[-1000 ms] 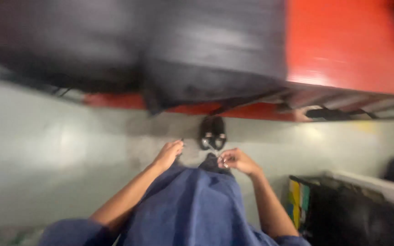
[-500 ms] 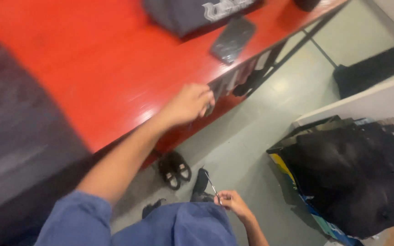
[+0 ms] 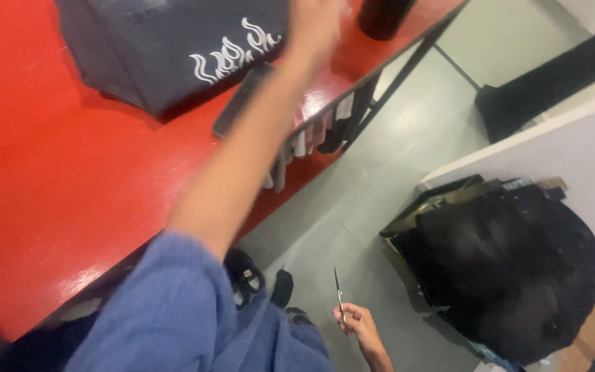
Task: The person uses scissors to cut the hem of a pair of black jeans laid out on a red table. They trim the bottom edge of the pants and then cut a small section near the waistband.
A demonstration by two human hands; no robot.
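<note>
Reaching farther than a half-second before, left hand (image 3: pixel 315 24), blurred, grip indiscernible, hovered beyond the black phone (image 3: pixel 241 100) on the red table (image 3: pixel 70 186); right hand (image 3: pixel 358 324) closed around small scissors (image 3: pixel 338 295) above the floor.

Dark phone (image 3: pixel 242 100) lies screen-up on red table (image 3: pixel 70 186), just beside folded black garment. Cardboard box (image 3: pixel 590 337) stands bottom right, brown, under black pile.

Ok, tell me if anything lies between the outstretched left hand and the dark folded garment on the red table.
Nothing visible does. The left hand is blurred above the red table, beside the dark folded garment; a flat black object lies under the forearm.
</note>
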